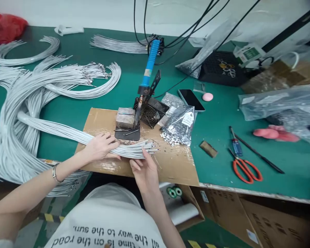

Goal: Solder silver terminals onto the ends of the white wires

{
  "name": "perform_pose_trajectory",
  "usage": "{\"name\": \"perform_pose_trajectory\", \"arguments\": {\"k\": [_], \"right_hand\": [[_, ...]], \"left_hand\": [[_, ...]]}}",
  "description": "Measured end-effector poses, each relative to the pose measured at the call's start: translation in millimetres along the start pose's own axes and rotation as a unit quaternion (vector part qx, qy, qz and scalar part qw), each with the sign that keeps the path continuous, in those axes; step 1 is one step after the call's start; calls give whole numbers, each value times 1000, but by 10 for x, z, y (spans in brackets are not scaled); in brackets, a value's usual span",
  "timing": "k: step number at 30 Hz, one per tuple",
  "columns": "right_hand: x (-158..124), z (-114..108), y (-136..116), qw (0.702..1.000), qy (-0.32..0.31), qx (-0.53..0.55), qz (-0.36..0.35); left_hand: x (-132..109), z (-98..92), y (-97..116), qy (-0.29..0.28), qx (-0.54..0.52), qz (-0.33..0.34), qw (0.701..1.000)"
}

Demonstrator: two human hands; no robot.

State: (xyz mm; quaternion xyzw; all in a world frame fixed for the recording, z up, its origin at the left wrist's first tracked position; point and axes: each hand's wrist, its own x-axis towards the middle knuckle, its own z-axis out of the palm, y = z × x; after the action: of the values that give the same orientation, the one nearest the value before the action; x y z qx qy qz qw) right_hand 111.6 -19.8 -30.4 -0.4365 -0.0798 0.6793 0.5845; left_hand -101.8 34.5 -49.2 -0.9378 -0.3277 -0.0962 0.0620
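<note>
A bundle of white wires [130,150] lies across the cardboard sheet [175,165], its cut ends pointing right. My left hand [100,148] is closed over the bundle from above. Near the wire ends, my right hand [146,168] has its thumb on the near side and its fingers curled under, gripping the bundle. Just beyond the hands stands a soldering iron [150,63] with a blue handle, tip down in its stand beside a metal block [125,117]. Small metal terminals [170,138] spill from a clear plastic bag [181,122] to the right.
Thick piles of white wires [12,137] cover the left of the green table [222,117]. Behind the iron sits a small fan [151,115]. On the right lie a phone [191,100], orange-handled scissors [246,170], a screwdriver [237,146] and a black rod [260,155]. Black cables hang overhead.
</note>
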Motion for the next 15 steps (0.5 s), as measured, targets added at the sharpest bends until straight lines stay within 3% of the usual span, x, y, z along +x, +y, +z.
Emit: {"name": "perform_pose_trajectory", "arguments": {"k": [5,8,11,13,15], "right_hand": [[-18,-244,-74,990,-16,-128,-58],[-78,-530,-317,961,4,-250,-114],[-23,-787,-811,897,94,-358,-242],[160,-870,-1214,828,160,-407,-350],[465,-872,-1589,759,187,-460,-422]], "left_hand": [[124,48,-121,10,-6,-1,1000],[158,10,-131,7,-8,-20,1000],[181,-32,-129,0,-19,-25,999],[191,-57,-130,-6,-23,-25,999],[192,-79,-124,-13,-20,-31,999]]}}
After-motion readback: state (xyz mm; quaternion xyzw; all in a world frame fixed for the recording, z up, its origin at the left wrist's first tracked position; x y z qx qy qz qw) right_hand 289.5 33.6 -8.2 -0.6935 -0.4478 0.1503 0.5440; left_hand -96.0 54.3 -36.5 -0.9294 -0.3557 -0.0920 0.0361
